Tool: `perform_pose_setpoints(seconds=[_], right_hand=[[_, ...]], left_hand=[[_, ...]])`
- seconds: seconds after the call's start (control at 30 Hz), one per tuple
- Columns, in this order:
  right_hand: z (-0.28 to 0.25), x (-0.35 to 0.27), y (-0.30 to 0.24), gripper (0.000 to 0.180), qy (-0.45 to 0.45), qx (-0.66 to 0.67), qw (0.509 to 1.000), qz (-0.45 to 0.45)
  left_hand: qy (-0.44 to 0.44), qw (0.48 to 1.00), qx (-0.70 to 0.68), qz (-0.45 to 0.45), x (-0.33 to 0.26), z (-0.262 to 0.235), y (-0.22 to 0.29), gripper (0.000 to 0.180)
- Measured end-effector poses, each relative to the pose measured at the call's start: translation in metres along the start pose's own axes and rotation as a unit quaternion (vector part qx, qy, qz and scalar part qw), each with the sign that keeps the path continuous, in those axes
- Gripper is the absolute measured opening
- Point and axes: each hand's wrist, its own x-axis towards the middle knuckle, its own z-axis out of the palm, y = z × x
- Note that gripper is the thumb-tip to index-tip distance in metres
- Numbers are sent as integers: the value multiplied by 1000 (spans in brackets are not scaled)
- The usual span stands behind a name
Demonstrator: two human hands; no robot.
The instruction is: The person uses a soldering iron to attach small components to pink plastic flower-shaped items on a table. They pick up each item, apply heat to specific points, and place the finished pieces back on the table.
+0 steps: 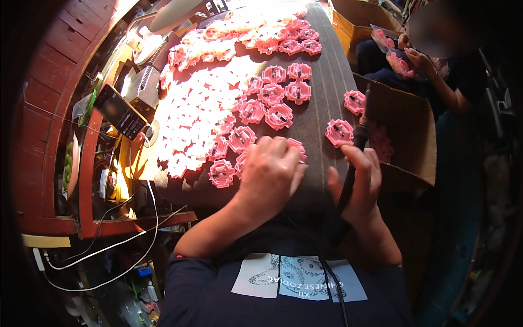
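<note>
My left hand (269, 171) is curled over the near part of the work surface, fingers closed on a pink plastic housing (297, 147) that shows only past its fingertips. In my right hand (362, 182) is a soldering iron (359, 133) with a black handle, its thin tip pointing up and away from me. The index fingertip of that hand is at the lower edge of another pink housing (339, 132), which has small dark parts inside; whether it touches cannot be made out. One more housing (355, 102) lies just beyond, near the surface's right edge.
Many pink housings (252, 111) cover the dark work surface (327, 60), the left ones washed out by sunlight. An open cardboard box (408, 136) stands at right. Past it sits a person (436, 68) handling pink parts. A phone (120, 111) and white cable (155, 218) are at left.
</note>
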Motion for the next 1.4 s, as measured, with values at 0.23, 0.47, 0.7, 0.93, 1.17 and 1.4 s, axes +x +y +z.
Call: perform_pose_setpoints(seconds=[0.23,0.47,0.7,0.93,1.17,1.4], right_hand=[[2,-20,-6,55,-11,32,999,18],[2,-22,-6,55,-9,35,999,7],[4,-28,-9,49,-4,53,999,-7],[8,-22,-15,49,-7,54,998,-32],[12,-18,-9,51,-3,68,997,-35],[12,-20,-14,49,-19,139,989,41]], left_hand=[[4,990,-142,25,-5,-6,5,52],[-20,998,-32,44,-4,2,11,44],[36,985,-170,9,-20,10,17,58],[37,975,-210,53,-21,20,10,40],[52,970,-232,51,-22,26,13,37],[14,948,-316,27,-19,26,8,35]])
